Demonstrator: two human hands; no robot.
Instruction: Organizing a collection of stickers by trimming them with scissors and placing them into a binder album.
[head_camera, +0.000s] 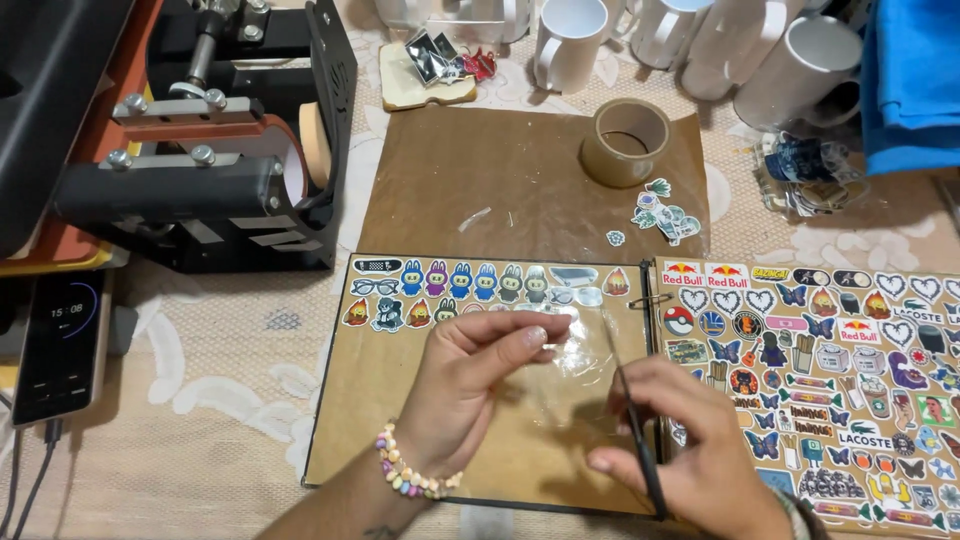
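An open album of brown pages (380, 420) lies in front of me, with rows of small stickers along the top of its left page and the right page (830, 390) covered in many stickers. My left hand (465, 385), wearing a bead bracelet, pinches a piece of clear film (570, 345) above the left page. My right hand (690, 440) grips thin black tweezers (632, 420) whose tip points up toward the film.
A roll of brown tape (626, 142) and a few loose stickers (662, 215) sit on a brown sheet (480, 180) behind the album. White mugs (570, 42) line the back. A black mug press (210, 150) stands at left, a phone (58, 345) beside it. Blue cloth (915, 80) lies at right.
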